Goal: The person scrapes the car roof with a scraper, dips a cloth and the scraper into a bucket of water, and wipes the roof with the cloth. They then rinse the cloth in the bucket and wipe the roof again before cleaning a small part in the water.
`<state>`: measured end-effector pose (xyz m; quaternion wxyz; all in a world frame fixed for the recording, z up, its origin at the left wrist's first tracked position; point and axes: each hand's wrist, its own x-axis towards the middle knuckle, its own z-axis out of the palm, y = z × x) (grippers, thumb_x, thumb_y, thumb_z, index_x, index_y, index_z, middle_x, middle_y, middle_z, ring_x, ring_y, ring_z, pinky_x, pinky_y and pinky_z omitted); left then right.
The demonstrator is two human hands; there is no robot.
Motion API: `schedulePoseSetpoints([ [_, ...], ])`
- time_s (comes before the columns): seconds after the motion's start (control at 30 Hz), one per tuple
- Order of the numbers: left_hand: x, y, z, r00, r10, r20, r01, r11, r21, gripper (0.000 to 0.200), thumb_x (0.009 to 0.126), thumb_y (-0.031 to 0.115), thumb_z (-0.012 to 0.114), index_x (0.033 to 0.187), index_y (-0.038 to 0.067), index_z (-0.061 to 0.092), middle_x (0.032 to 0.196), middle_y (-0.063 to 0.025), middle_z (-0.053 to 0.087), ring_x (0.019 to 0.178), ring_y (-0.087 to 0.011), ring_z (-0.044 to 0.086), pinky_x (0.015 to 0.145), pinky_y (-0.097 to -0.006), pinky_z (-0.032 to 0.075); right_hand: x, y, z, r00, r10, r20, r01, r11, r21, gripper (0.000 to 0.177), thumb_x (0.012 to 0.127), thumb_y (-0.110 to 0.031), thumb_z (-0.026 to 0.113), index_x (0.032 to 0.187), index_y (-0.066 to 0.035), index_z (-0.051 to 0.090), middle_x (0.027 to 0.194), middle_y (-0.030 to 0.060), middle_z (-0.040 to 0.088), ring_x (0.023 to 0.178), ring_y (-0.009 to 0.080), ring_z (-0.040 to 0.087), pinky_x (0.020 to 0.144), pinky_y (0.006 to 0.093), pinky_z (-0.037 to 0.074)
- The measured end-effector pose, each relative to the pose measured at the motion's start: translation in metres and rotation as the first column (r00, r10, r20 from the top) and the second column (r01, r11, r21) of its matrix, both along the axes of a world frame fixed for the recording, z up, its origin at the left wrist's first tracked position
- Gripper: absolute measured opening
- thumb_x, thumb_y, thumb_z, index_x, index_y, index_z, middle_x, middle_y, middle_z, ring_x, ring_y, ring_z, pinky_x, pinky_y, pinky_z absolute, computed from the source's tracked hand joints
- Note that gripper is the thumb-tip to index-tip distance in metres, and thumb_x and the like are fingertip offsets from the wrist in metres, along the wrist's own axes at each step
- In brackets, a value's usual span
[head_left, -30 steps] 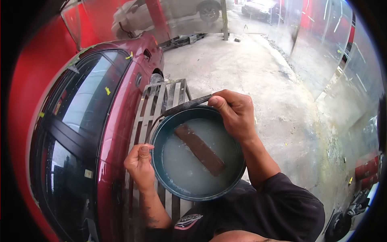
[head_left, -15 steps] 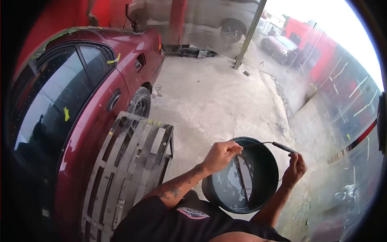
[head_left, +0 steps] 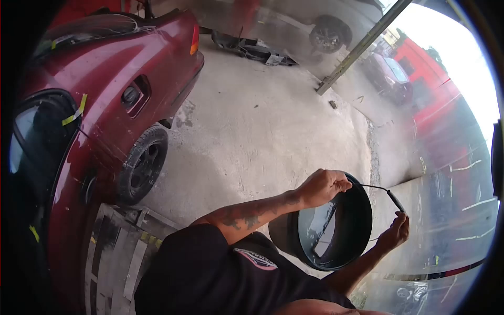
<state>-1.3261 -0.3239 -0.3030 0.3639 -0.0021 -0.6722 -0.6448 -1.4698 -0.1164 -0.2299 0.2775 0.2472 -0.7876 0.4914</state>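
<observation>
A dark bucket [head_left: 286,227] hangs tilted in front of my body, its mouth turned to the right and toward me. Liquid with pale reflections shows inside. Its wire bail handle [head_left: 395,199] with a black grip sleeve stands out to the right. With fingers closed, my left hand [head_left: 326,186] pinches the handle's wire at the bucket's upper rim. My right hand [head_left: 396,232] is closed at the lower end of the grip sleeve, below and right of the other hand.
A dark red car [head_left: 121,68] with yellow tape stands at left, beside a slatted wooden pallet [head_left: 113,257]. Concrete floor [head_left: 252,131] lies ahead. A slanted post [head_left: 362,44], a loose black car part [head_left: 252,50] and plastic sheeting [head_left: 451,210] surround it.
My view has swung, with the car's rear wheel and fuel flap now nearer. The bucket and both hands have shifted slightly right in view, and the grip sleeve now slants more steeply.
</observation>
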Motion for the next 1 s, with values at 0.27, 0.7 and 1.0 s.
schedulePoseSetpoints([
  [0.27, -0.113, -0.262, 0.01, 0.99, 0.142, -0.008, -0.142, 0.989, -0.036, 0.023, 0.091, 0.021, 0.061, 0.085, -0.001, 0.065, 0.076, -0.0113, 0.067, 0.07, -0.0179, 0.065, 0.066, -0.0299, 0.05, -0.135, -0.272, 0.004, 0.994, 0.108, -0.029, -0.109, 0.994, 0.0, 0.035, 0.094, -0.026, 0.05, 0.079, 0.003, 0.061, 0.059, -0.0034, 0.035, 0.056, 0.0076, 0.031, 0.051, 0.0265, 0.023],
  [0.7, -0.191, -0.718, 0.015, 0.895, 0.447, 0.006, -0.446, 0.894, -0.049, 0.023, 0.091, 0.015, 0.061, 0.076, -0.003, 0.059, 0.073, -0.0121, 0.067, 0.069, -0.0175, 0.065, 0.062, -0.0295, 0.05, -0.269, -0.786, 0.016, 0.863, 0.504, -0.026, -0.505, 0.862, -0.048, 0.037, 0.094, -0.029, 0.051, 0.078, 0.003, 0.062, 0.057, -0.005, 0.033, 0.053, 0.005, 0.027, 0.048, 0.0254, 0.018],
  [1.0, -0.124, -1.03, 0.005, 0.612, 0.791, 0.024, -0.791, 0.611, 0.012, 0.024, 0.091, 0.018, 0.061, 0.077, -0.002, 0.061, 0.066, -0.0098, 0.063, 0.06, -0.0175, 0.061, 0.058, -0.0302, 0.046, -0.234, -1.192, 0.01, 0.53, 0.848, 0.012, -0.848, 0.53, 0.013, 0.037, 0.093, -0.032, 0.056, 0.075, 0.0, 0.061, 0.056, -0.0074, 0.031, 0.053, 0.0035, 0.026, 0.049, 0.0241, 0.016],
])
